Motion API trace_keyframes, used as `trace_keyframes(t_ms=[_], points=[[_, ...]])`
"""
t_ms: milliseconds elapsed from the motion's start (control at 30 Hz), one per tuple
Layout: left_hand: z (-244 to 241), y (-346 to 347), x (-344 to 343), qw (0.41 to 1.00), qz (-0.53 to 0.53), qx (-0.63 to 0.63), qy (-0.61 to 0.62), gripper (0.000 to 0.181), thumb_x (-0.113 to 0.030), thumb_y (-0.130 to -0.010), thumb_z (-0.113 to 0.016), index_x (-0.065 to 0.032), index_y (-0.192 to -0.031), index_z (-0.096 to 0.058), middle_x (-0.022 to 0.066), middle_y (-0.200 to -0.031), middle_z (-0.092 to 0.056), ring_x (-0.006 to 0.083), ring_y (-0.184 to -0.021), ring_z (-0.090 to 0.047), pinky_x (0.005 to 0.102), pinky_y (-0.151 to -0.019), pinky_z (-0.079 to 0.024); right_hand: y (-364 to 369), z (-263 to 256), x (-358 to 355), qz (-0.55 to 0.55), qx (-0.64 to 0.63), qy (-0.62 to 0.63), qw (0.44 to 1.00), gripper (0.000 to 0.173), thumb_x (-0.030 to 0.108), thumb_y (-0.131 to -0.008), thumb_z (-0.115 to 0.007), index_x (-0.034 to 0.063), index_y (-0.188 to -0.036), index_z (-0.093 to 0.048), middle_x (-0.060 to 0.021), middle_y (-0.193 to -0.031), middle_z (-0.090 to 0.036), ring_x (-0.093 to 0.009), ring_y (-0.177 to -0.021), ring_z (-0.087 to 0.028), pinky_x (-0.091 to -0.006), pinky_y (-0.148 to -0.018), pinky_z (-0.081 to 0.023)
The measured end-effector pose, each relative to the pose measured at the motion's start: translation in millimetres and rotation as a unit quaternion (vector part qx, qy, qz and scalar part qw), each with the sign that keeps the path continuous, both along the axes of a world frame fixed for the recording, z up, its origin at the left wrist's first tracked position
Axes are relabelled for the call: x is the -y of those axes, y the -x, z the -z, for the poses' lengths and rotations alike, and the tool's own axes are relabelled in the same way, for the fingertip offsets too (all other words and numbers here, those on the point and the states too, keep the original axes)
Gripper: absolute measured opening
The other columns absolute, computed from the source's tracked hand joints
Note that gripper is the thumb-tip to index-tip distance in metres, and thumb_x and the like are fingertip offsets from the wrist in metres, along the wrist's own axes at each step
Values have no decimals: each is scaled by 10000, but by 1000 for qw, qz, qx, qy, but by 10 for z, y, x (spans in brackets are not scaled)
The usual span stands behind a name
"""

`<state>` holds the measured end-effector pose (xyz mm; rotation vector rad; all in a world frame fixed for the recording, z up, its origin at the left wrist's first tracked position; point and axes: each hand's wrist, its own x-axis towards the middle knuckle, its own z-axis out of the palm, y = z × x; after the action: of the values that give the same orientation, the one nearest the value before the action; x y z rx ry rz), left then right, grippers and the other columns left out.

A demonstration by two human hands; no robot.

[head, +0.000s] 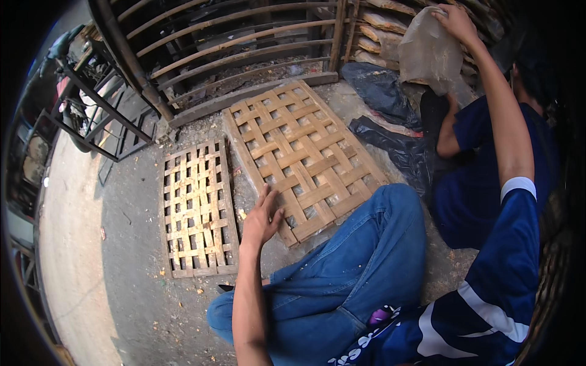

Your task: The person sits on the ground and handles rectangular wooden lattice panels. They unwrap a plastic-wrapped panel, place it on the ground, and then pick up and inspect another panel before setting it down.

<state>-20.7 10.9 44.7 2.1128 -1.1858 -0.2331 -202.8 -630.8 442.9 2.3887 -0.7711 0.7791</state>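
Observation:
My right hand (pixel 455 23) is raised at the upper right, its fingers closed on the top edge of a translucent plastic sheet (pixel 430 50) that hangs down. My left hand (pixel 263 217) rests with its fingers spread at the left edge of a large woven bamboo-strip tray (pixel 300 160), and holds nothing. That tray lies flat on the ground before my bent knee, with clear plastic visible through its gaps. A smaller woven tray in a wooden frame (pixel 197 210) lies to its left.
A person in a dark blue shirt (pixel 476 183) sits close at my right. Black plastic sheets (pixel 393 146) lie between us and the large tray. Stacked filled layers (pixel 382 23) stand at the upper right. A slatted bamboo rack (pixel 238 45) rises ahead; a metal frame (pixel 103 110) stands left.

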Motion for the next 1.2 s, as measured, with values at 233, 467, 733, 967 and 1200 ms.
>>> trace_keyframes(t_ms=[233,467,733,967,1200], points=[[-54,-9,-97,999,-7,-2,-32,558,-269,-948,-664,-100,-1461,-522,154,-1620,-396,395,-1160,-663,466,-970,-553,-75,-188,-1222,-63,197,89,974,207,285,-913,-641,131,-983,-760,-178,-897,-732,-400,-854,-706,-493,-728,-544],[10,-28,-129,999,-10,19,-40,573,-279,-952,-650,-108,-1477,-498,153,-1625,-387,407,-1239,-615,482,-1014,-528,-130,-303,-1399,-15,195,-80,977,237,321,-919,-658,111,-937,-766,-205,-850,-725,-371,-805,-716,-482,-713,-534],[-111,-34,-130,999,-18,-18,-46,574,-251,-945,-669,-97,-1475,-511,160,-1616,-404,410,-1213,-638,469,-1030,-525,-132,-118,-1607,23,163,2,986,226,282,-896,-626,114,-947,-767,-208,-938,-735,-432,-918,-700,-515,-813,-563],[17,-26,-78,1000,-5,7,-27,572,-245,-944,-676,-79,-1466,-515,166,-1607,-417,411,-1161,-666,464,-998,-541,48,-3,-1036,38,265,20,963,222,234,-879,-621,78,-934,-770,-228,-952,-737,-424,-924,-711,-518,-834,-560],[18,-74,-115,999,-15,38,-28,599,-275,-939,-661,-89,-1483,-492,136,-1589,-450,428,-1181,-637,488,-996,-531,-391,-95,-1652,-116,224,-50,966,289,316,-894,-685,50,-970,-772,-214,-922,-744,-390,-885,-729,-469,-769,-555]])
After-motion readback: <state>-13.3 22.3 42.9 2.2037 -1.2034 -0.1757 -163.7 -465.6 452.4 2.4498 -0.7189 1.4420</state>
